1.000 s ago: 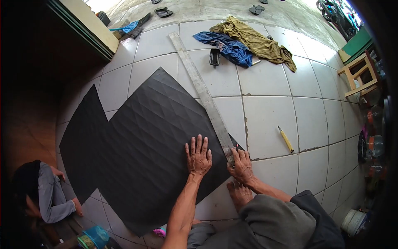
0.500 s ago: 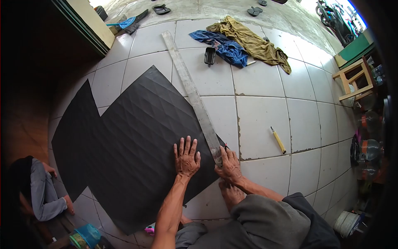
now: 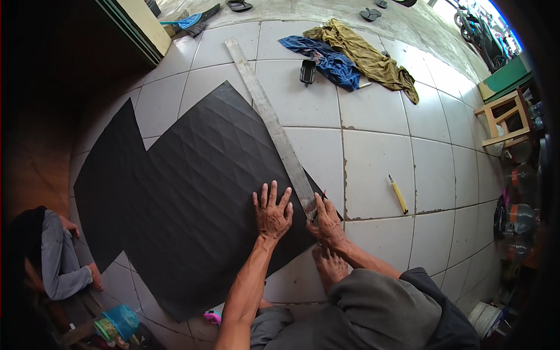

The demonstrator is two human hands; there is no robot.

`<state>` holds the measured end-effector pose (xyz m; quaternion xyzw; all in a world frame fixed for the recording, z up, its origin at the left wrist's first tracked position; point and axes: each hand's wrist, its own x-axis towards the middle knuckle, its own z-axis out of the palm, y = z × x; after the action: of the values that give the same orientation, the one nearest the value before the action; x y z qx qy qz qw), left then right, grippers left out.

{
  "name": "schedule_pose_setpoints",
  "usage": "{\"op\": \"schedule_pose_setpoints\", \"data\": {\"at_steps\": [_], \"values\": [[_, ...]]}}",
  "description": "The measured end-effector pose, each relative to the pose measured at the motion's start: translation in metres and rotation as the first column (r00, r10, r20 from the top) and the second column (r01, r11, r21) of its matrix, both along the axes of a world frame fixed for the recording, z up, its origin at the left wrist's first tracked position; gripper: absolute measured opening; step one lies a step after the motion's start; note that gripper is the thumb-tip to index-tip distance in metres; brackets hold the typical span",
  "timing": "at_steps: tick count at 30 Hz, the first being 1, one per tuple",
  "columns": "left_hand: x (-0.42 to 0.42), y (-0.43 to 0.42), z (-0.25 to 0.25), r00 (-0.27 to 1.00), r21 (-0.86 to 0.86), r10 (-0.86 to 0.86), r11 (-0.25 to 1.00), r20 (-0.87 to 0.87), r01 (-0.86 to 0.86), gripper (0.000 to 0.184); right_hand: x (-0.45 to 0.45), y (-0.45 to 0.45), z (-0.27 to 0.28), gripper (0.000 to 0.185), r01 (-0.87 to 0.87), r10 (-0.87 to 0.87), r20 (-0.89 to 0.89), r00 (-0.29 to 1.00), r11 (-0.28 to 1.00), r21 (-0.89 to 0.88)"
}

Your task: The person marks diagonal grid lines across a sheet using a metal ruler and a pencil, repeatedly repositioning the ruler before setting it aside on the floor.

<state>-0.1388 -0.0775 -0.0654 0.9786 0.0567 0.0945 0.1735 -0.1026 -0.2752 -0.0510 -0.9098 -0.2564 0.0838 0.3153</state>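
A black quilted sheet (image 3: 198, 169) lies on the tiled floor, with notches in its outline. My left hand (image 3: 272, 214) rests flat on it, fingers spread. A long metal ruler (image 3: 270, 119) lies slanted over the sheet's right edge, its far end on the tiles. At the ruler's near end is my right hand (image 3: 326, 221), fingers bent against the metal, with a small dark, red-tipped tool (image 3: 324, 195) showing at the fingertips. A corner of the sheet shows to the right of the ruler. To the right, a yellow cutter (image 3: 398, 194) lies on the tiles.
Blue cloth (image 3: 326, 61) and olive cloth (image 3: 373, 55) lie beyond, beside a small black tray (image 3: 307, 72). Another person (image 3: 61, 251) sits at the left. A wooden stool (image 3: 506, 119) and bottles (image 3: 520, 219) stand at the right; a pink object (image 3: 213, 317) is near my leg.
The ruler's near end has moved slightly left over the sheet, and my right hand has moved with it. More of the sheet's corner shows beyond the ruler. The camera view has shifted a little.
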Motion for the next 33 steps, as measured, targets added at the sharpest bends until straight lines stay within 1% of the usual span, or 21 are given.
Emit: {"op": "schedule_pose_setpoints", "data": {"at_steps": [2, 4, 5, 8, 10, 14, 16, 20, 22, 33], "values": [[0.007, -0.007, 0.001, 1.0, -0.003, 0.025, 1.0, -0.015, -0.025, 0.05, 0.001, 0.0, -0.001, 0.091, 0.026, -0.025, -0.01, 1.0, 1.0, 0.016], [0.019, -0.013, -0.003, 0.998, -0.015, 0.057, 0.998, 0.032, -0.057, 0.05, 0.005, 0.001, 0.003, 0.091, 0.028, -0.028, 0.004, 1.0, 0.999, 0.041], [0.021, -0.016, -0.005, 0.996, -0.008, 0.085, 0.996, 0.028, -0.085, 0.051, 0.004, 0.002, 0.004, 0.091, 0.026, -0.026, 0.005, 1.0, 0.999, 0.04], [0.019, -0.016, -0.007, 0.996, -0.005, 0.086, 0.996, 0.03, -0.086, 0.051, 0.004, 0.002, 0.004, 0.088, 0.048, -0.049, 0.02, 0.999, 0.999, 0.022], [0.019, -0.014, -0.007, 0.996, -0.001, 0.088, 0.996, 0.025, -0.088, 0.051, 0.001, 0.004, 0.006, 0.081, 0.091, -0.09, 0.025, 0.996, 0.996, -0.02], [0.019, -0.015, -0.006, 0.995, 0.008, 0.095, 0.995, 0.035, -0.096, 0.05, 0.003, 0.004, 0.007, 0.077, 0.122, -0.121, 0.039, 0.992, 0.992, -0.014], [0.018, -0.016, -0.004, 0.995, -0.002, 0.097, 0.995, 0.03, -0.097, 0.049, 0.005, 0.003, 0.007, 0.075, 0.111, -0.11, 0.029, 0.993, 0.994, -0.019], [0.019, -0.016, -0.003, 0.994, -0.004, 0.101, 0.995, 0.038, -0.101, 0.05, 0.006, 0.004, 0.011, 0.075, 0.113, -0.112, 0.008, 0.994, 0.993, -0.035], [0.018, -0.015, -0.004, 0.994, -0.003, 0.103, 0.995, 0.039, -0.103, 0.05, 0.005, 0.005, 0.012, 0.076, 0.134, -0.135, -0.042, 0.99, 0.991, -0.027], [0.018, -0.014, -0.005, 0.995, 0.004, 0.096, 0.995, 0.032, -0.096, 0.05, 0.006, 0.003, 0.008, 0.073, 0.116, -0.116, -0.052, 0.992, 0.993, -0.003]]}}
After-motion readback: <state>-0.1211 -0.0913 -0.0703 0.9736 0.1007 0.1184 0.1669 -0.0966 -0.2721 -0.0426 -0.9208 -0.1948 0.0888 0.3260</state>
